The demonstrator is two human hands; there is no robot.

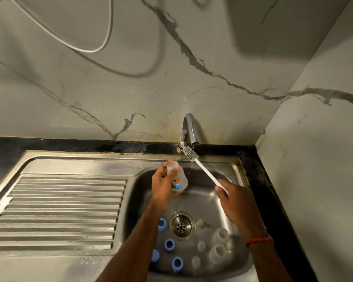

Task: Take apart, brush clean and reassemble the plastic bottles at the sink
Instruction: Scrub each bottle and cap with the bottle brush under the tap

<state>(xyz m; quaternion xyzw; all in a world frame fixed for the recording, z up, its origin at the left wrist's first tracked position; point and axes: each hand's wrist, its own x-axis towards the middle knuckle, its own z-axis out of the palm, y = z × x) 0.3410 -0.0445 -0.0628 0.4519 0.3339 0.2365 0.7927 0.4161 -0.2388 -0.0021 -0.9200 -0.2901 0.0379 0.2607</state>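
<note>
My left hand (163, 184) grips a clear plastic bottle (179, 178) with a coloured print, tilted over the back of the sink basin (151, 180). My right hand (231, 197) holds the white handle of a bottle brush (202, 167); its grey bristle head sits just under the tap spout (192, 129), apart from the bottle. On the basin floor lie several blue screw rings (169, 244) left of the drain (181, 225) and several clear bottles and teats (218, 251) to its right.
A ribbed steel draining board (59, 210) fills the left side. A black counter strip (69, 145) and marble-look wall run behind, with another wall close on the right. A white cable (90, 50) hangs on the back wall.
</note>
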